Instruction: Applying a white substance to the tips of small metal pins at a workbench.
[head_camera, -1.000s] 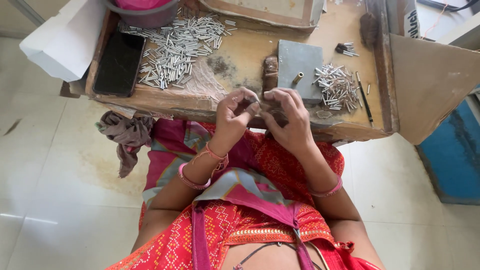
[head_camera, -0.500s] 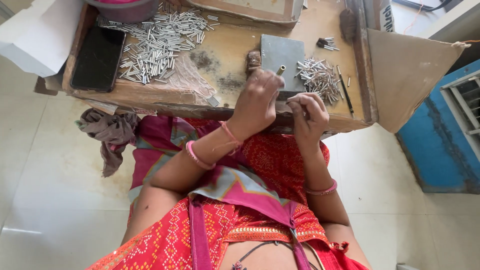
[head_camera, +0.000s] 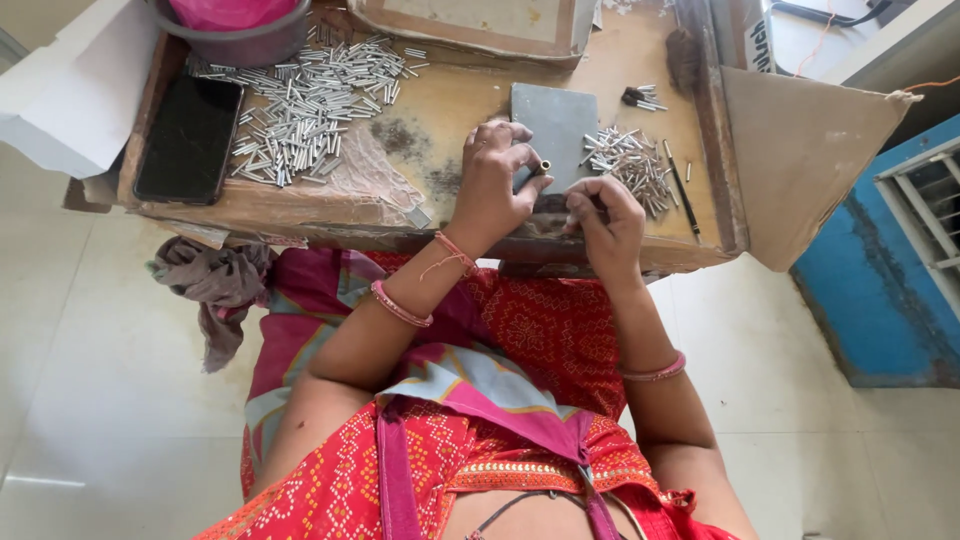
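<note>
A seated person works at a worn wooden counter (head_camera: 440, 110). The left hand (head_camera: 497, 180) pinches a small brass tube (head_camera: 543, 167) against a grey slab (head_camera: 555, 125). The right hand (head_camera: 605, 215), at four o'clock from it, is curled closed on something unclear. Silver tubes (head_camera: 300, 105) lie piled at ten o'clock.
</note>
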